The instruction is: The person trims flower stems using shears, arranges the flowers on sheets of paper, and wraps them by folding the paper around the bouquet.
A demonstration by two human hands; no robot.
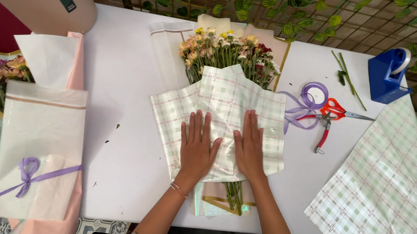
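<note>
**Two flat palms on a checked wrap**

While the bouquet (228, 49) lies across the middle of the white table (125, 72) with its blooms pointing to twelve o'clock, both hands press down on the sheet laid over its stems. That sheet is a green and pink checked wrapping paper (231, 96), and it covers the bunch from just under the flower heads down to where the stem ends (234, 194) poke out at six o'clock. The left hand (196, 149) lies open and flat on the paper, fingers stretched toward twelve, a thin bracelet on the wrist. The right hand (250, 146) lies just beside it, equally open and flat, gripping nothing. Beneath the checked sheet I see cream and pale pink papers (258, 34) fanned behind the flowers.

At three o'clock from the hands, a coil of lilac ribbon (309, 99) rests near red-handled scissors (341, 111) and a small pair of red-handled cutters (323, 134). Farther out toward two o'clock stands a blue tape dispenser (389, 71), with some cut green stems (347, 77) between it and the ribbon. A second checked sheet (381, 197) lies spread at four o'clock. At nine o'clock, well apart, sits a finished bouquet in white wrap (40, 146) tied with a lilac bow (27, 170).
</note>
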